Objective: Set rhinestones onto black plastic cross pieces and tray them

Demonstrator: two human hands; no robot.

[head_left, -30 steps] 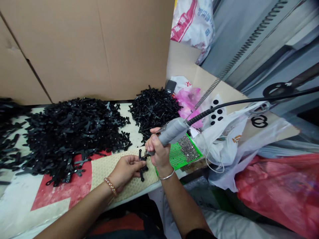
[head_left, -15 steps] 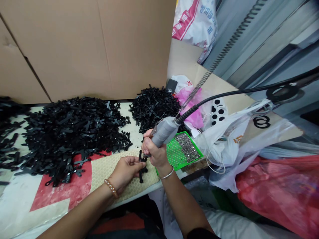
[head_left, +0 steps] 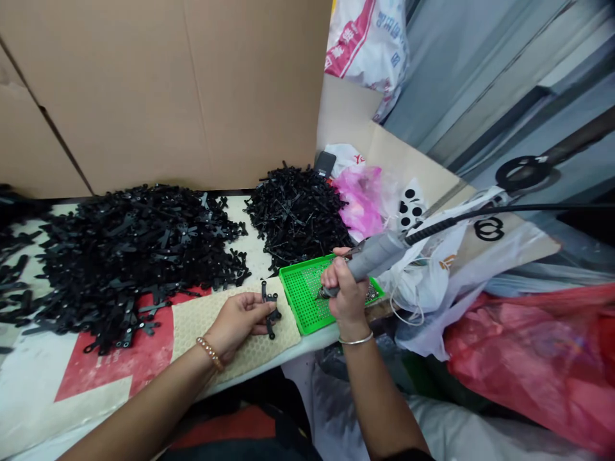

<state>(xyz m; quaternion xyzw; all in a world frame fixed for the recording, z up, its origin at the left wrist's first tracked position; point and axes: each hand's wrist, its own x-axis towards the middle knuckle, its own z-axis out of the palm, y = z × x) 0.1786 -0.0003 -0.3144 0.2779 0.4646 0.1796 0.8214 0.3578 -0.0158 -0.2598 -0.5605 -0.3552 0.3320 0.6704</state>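
My left hand (head_left: pixel 236 320) rests on a beige honeycomb mat (head_left: pixel 218 333) and pinches a small black plastic part (head_left: pixel 270 310) against it. My right hand (head_left: pixel 342 289) is wrapped round the grey handle of a corded electric screwdriver (head_left: pixel 372 257). The tool's tip points down into a green perforated tray (head_left: pixel 307 292) that holds small silver screws. A black cable (head_left: pixel 500 211) runs from the tool off to the right.
A big heap of black parts (head_left: pixel 129 250) covers the table's left side, and a smaller heap (head_left: pixel 295 208) lies behind the tray. Cardboard sheets (head_left: pixel 168 89) stand at the back. White, pink and red plastic bags (head_left: pixel 480 282) crowd the right side.
My right hand has carried the screwdriver away from the black part, rightward to the green tray. My left hand stays on the part on the mat.
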